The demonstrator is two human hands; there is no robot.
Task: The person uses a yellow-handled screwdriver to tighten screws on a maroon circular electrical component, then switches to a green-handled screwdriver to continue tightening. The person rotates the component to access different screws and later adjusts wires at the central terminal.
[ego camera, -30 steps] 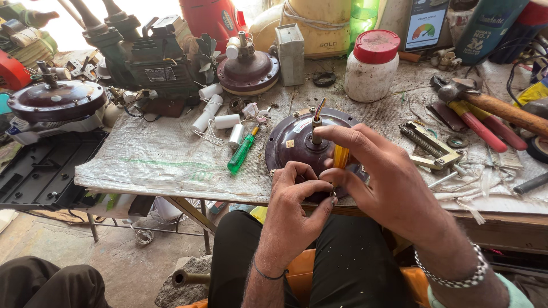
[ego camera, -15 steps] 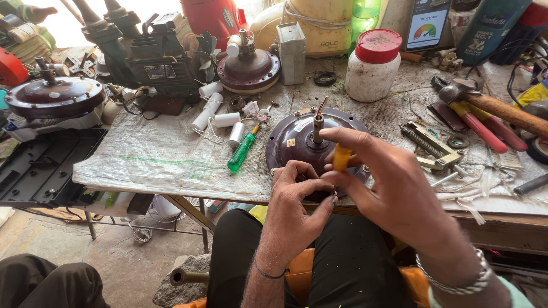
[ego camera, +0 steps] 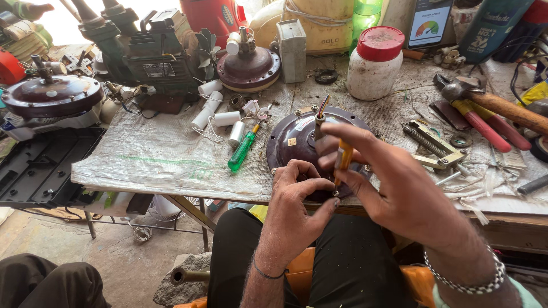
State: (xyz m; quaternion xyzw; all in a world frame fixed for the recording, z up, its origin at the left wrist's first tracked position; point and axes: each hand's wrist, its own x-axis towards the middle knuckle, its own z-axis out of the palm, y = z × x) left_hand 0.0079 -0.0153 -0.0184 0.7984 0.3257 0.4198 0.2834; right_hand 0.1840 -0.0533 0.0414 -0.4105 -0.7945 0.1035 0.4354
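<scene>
Your right hand (ego camera: 394, 188) clamps the yellow screwdriver (ego camera: 343, 161) upright; your left hand (ego camera: 297, 199), at nine o'clock, pinches its tip against the maroon motor housing (ego camera: 297, 142).

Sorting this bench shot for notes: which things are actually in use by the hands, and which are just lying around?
In use:
right hand holding yellow screwdriver
left hand at the rim
dark round motor housing

Lying about:
green screwdriver
white jar with red lid
red-handled pliers
hammer
white rolls
</scene>
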